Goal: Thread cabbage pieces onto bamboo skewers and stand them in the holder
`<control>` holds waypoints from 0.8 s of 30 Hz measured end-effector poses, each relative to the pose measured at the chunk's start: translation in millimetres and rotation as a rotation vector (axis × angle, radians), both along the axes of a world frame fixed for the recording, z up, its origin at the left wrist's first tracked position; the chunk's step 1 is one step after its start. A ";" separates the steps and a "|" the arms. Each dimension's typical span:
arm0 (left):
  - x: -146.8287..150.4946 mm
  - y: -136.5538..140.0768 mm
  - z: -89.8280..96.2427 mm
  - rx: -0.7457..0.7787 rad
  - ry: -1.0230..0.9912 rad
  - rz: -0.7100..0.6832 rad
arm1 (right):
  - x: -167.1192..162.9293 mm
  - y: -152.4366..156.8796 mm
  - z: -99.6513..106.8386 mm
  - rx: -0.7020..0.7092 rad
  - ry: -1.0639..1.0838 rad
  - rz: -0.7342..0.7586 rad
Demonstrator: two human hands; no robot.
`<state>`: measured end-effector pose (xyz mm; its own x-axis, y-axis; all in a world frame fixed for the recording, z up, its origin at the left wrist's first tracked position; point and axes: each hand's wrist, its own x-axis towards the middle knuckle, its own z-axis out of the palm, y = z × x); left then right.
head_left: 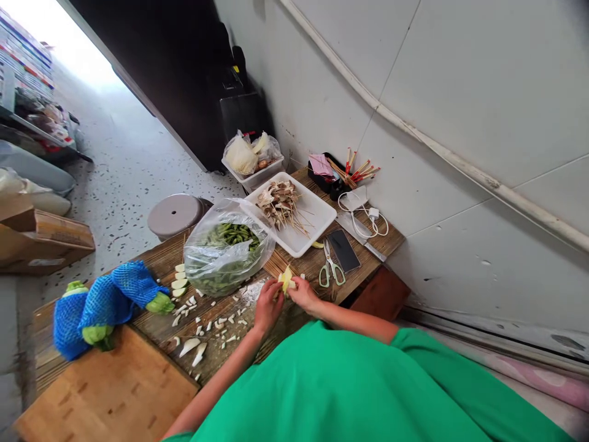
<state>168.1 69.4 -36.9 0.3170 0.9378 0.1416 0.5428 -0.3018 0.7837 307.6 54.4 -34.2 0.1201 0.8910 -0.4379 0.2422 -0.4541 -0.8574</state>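
Wooden table point(389, 238): set against a white wall, pale vegetable scraps point(230, 319) strewn to our left.
Yellow leafy piece point(287, 277): between our fingertips, near the table's close side, at the near ends of loose bamboo skewers point(275, 264).
Left hand point(268, 307): fingertips pinched on the piece's left side.
Right hand point(304, 294): pinching its other side; whether a skewer is in there too, we cannot tell.
White tray point(317, 212): beyond our hands, bearing skewered mushrooms point(278, 199).
Step in hand: we seem to be folding or arranging the piece.
Next move: likely calls for a light, steady two-handed pinch, as the leaf looks soft.
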 end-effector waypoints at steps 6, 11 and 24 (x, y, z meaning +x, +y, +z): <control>-50.2 -23.5 -24.3 -0.146 0.067 0.282 | -45.4 2.5 5.1 -0.005 -0.208 0.366; -62.3 -22.1 -31.1 -0.410 0.130 0.277 | -5.3 12.8 19.0 0.019 -0.485 0.472; -67.2 -43.9 -7.6 -0.465 -0.038 0.395 | 111.2 70.0 -5.8 0.082 -1.044 0.360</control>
<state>100.9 25.5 -44.5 -0.0646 0.9496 -0.3068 0.5131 0.2953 0.8059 418.8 124.4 -40.1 0.1241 0.9698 -0.2102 0.9702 -0.1630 -0.1793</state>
